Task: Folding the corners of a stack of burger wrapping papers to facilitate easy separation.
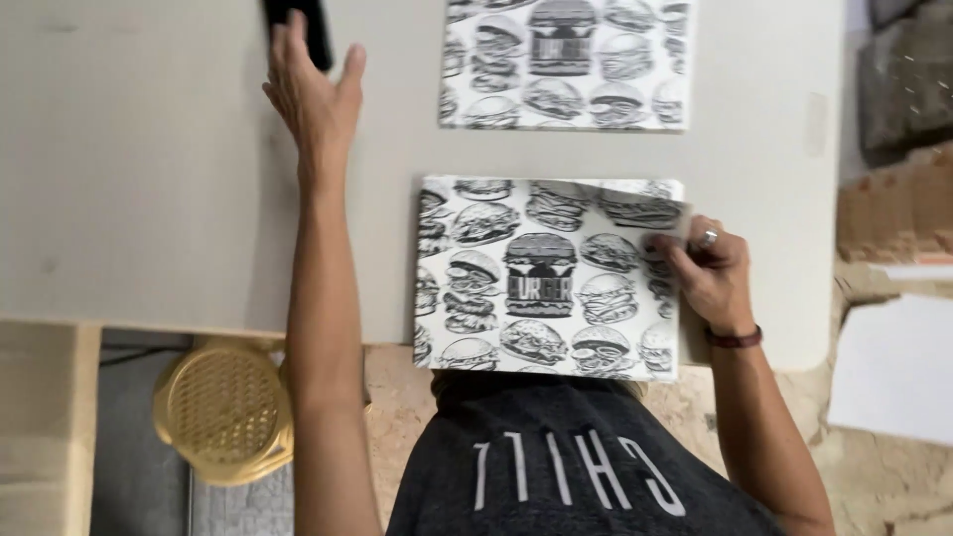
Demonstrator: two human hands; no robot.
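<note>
On table [149, 199], right hand [713, 273] pinching printed paper sheet [546, 278]

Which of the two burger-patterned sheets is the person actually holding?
The nearer sheet, at the table's front edge: the right hand pinches its lifted right corner. The far sheet lies flat and untouched.

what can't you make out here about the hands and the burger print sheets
Head view, all of it:
- Dark object past the left hand: cut off by the top edge, kind unclear.
- Far printed sheet: top cut off by the frame.
- Near printed sheets: the count is hidden by the top sheet.
- Right hand: fingertips hidden behind the lifted corner.
</note>
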